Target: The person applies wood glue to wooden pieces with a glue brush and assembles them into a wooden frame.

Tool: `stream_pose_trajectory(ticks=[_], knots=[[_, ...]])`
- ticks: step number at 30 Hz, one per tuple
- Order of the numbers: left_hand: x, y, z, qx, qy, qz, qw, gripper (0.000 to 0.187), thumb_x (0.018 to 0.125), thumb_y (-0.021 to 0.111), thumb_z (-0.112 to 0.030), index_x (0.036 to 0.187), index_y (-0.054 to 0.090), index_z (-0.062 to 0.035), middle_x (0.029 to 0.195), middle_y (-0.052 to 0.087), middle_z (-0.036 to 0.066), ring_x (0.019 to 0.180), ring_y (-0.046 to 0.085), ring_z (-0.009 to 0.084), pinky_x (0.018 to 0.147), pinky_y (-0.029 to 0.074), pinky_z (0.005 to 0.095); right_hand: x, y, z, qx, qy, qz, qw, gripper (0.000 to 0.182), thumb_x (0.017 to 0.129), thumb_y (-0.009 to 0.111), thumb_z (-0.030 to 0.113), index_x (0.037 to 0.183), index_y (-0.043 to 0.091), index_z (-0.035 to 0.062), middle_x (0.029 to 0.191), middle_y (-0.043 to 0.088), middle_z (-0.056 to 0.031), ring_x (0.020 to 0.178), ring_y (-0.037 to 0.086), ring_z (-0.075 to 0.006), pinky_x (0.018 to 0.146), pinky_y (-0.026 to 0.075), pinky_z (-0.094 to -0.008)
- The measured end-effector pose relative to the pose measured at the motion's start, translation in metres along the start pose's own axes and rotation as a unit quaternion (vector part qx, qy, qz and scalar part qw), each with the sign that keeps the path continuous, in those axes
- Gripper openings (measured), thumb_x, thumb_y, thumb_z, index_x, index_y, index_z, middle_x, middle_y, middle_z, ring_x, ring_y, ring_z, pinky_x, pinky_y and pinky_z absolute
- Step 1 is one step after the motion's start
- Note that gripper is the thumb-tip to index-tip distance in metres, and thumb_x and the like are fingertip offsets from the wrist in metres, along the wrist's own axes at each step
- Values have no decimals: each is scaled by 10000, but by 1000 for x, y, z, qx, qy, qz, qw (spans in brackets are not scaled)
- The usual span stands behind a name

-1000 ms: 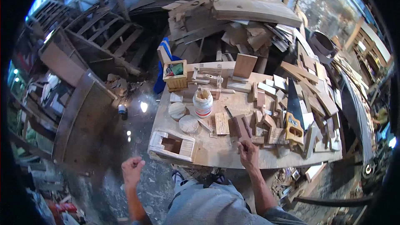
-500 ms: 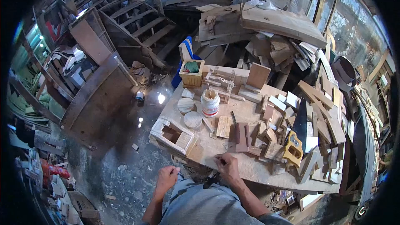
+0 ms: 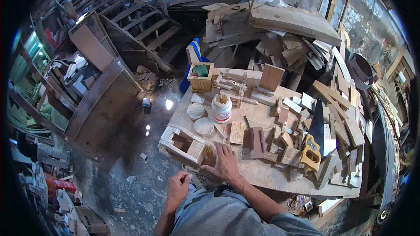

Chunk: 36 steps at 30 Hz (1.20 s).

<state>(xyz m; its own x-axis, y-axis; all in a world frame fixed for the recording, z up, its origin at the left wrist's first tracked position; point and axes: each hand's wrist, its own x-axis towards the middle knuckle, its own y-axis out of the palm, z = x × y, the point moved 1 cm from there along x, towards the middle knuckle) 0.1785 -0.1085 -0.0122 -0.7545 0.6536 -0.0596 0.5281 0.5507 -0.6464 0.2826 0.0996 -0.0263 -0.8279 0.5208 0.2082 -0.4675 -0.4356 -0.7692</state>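
Note:
My right hand is over the near edge of the wooden table, fingers apart and holding nothing, just right of a wooden box frame with an opening in its top. Off the table edge, my left hand is closed in front of my body; anything inside it is too hidden to name. Beyond my right hand lie a small wooden block and a round wooden disc. A white glue jar stands open behind them, with something brown in its mouth.
A handsaw with a yellow handle rests on scattered wood offcuts at the right of the table. A wooden container with a green item stands at the back left. Stairs rise beyond.
My right hand has moved forward and slightly left over the table, and its fingers have opened out. My left hand has shifted slightly right and down, still closed.

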Motion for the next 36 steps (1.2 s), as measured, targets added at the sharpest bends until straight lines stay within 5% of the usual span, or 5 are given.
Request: stream_pose_trajectory(ticks=[4, 17, 28, 36], knots=[[10, -8, -3, -45, 59, -16, 997, 181, 921, 734, -123, 1041, 678, 0, 747, 664, 164, 619, 637, 305, 611, 509, 413, 9, 15, 7, -23, 11, 28, 999, 1192, 644, 899, 540, 1548, 313, 29, 1479, 464, -174, 1343, 441, -351, 1089, 347, -540], [44, -26, -12, 18, 165, 49, 985, 471, 920, 730, -126, 1360, 578, -45, 970, 672, 146, 781, 676, 310, 691, 547, 427, 14, 23, 9, -64, 17, 50, 997, 1171, 660, 877, 493, 1585, 295, 71, 1499, 457, -146, 1385, 428, -344, 1091, 367, -547], [40, -39, 11, -46, 166, 66, 983, 362, 919, 732, -126, 1256, 650, -23, 885, 705, 141, 778, 705, 305, 687, 563, 416, 10, 17, 13, -34, 18, 49, 998, 1231, 618, 892, 511, 1582, 286, 45, 1556, 412, -158, 1419, 399, -345, 1131, 326, -517], [49, -60, 50, -88, 113, 124, 982, 250, 908, 748, -143, 1119, 707, -14, 881, 729, 134, 740, 712, 271, 652, 570, 377, 20, 21, 22, -50, 70, 88, 992, 1350, 595, 937, 510, 1602, 189, 13, 1577, 354, -248, 1451, 341, -438, 1216, 262, -543]])
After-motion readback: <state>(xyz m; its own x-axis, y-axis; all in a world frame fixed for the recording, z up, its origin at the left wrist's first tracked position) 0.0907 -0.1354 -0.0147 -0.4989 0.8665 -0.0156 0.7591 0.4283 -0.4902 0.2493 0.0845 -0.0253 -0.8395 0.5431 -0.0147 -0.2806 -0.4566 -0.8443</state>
